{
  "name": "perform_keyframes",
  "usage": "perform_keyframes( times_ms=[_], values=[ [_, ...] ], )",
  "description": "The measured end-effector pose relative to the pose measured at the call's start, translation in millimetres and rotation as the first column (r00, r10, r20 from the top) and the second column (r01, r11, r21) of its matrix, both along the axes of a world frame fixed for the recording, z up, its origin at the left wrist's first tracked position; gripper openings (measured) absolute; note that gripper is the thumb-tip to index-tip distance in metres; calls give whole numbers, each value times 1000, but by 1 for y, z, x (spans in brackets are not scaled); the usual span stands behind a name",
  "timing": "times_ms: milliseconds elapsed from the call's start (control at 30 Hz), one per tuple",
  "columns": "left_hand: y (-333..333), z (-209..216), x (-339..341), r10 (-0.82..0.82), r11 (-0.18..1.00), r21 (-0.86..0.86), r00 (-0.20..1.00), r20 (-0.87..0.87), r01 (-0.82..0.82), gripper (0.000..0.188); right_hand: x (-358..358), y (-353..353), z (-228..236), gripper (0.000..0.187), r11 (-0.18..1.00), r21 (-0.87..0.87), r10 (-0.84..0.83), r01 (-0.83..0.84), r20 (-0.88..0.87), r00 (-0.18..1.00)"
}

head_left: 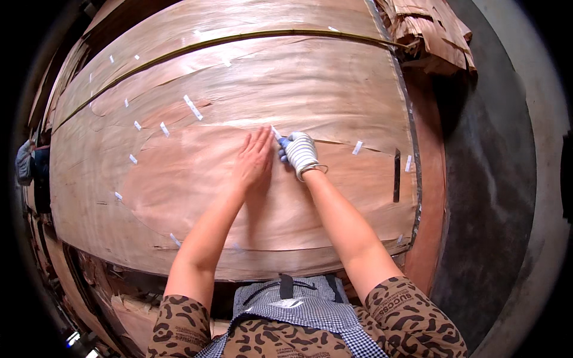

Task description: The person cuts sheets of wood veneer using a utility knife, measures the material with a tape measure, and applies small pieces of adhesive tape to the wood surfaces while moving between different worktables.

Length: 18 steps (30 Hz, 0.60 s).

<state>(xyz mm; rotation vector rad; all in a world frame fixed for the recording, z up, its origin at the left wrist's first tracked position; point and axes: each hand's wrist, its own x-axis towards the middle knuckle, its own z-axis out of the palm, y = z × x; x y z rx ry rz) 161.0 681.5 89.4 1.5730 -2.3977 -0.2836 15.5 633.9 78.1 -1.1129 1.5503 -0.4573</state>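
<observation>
A broad, pale reddish-brown wood veneer sheet lies in front of me, with seams and overlapping edges across it. My left hand is bare and rests flat on the veneer, fingers stretched out beside a seam. Close to its fingertips, my right hand, in a white and blue striped glove, is closed on a small white strip that pokes out past the fingers. Whether the strip is tape or a thin tool I cannot tell. Short white tape pieces are stuck along the seams in several places.
A dark flat bar lies near the sheet's right edge. Across the far part runs a long thin stick. Stacked veneer stands at the far right, beside a dark floor. Another person is at the left edge.
</observation>
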Motion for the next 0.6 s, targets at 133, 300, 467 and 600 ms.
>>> perform_keyframes(
  times_ms=[133, 300, 467, 600],
  values=[
    [-4, -35, 12, -91, 996, -13, 986, 137, 94, 53, 5, 6, 3, 27, 869, -252, 265, -425, -489, 831],
    [-25, 32, -51, -100, 986, 162, 897, 430, 33, 47, -171, -19, 40, 17, 946, -283, 41, -158, -379, 924],
    [10, 26, -11, 372, 924, 257, 829, -417, -285, 51, -330, 24, 103, 20, 645, -664, -671, 377, -257, 695],
    [66, 84, -13, 470, 882, 463, 213, -857, -84, 56, -271, 50, 59, 27, 616, -781, -599, 100, -383, 704]
  ],
)
